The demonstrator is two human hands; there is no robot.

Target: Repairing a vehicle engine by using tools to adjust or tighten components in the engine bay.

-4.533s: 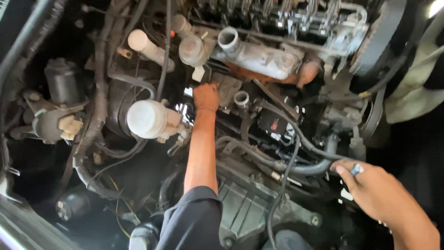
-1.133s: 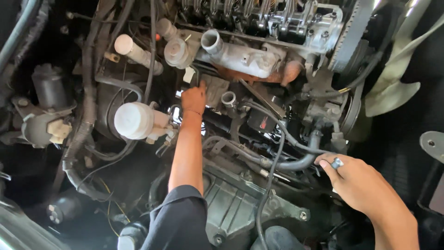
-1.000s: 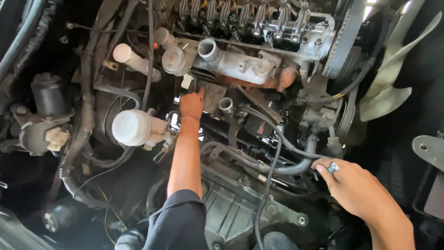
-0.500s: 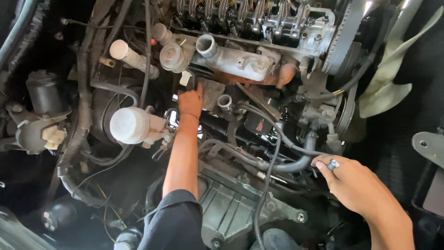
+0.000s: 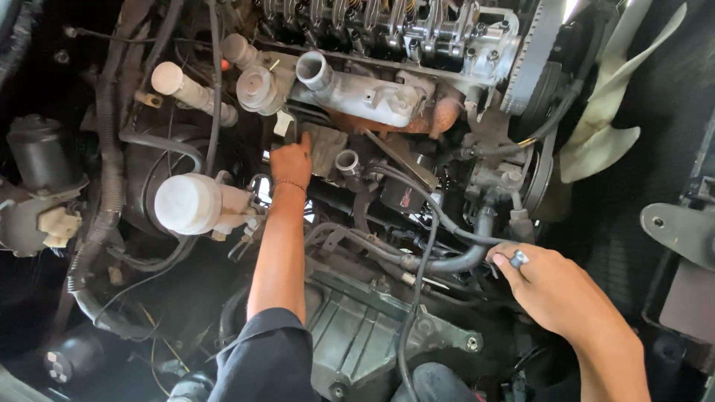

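Head view, nearest first: the right hand (image 5: pixel 555 294) rests on a black rubber hose (image 5: pixel 454 260) low in the engine bay, its fingers curled loosely over the hose, with a small silvery piece (image 5: pixel 519 258) at the fingertips, perhaps a ring or a small metal part. Whether the hand truly grips the hose cannot be told. If it leans hard there, the hose could kink or pull off its fitting, and a loose part would fall among the wiring and be lost.

Farther in, the left hand (image 5: pixel 292 160) reaches at arm's length to a gap below the grey cast housing (image 5: pixel 365 93). Its fingers point up into the gap and seem to pinch or press something, but what they have hold of is hidden. Working by feel, that hand could slip onto sharp brackets or snag the thin cables beside the white-capped reservoir (image 5: pixel 190 202).

Beyond, the exposed valve gear (image 5: pixel 387 22) and the toothed belt (image 5: pixel 532 52) lie open, so dirt or a dropped piece could lodge there. The pale fan blade (image 5: pixel 603 126) is cut off at the frame's edge, and the far left corner is too dark to read.
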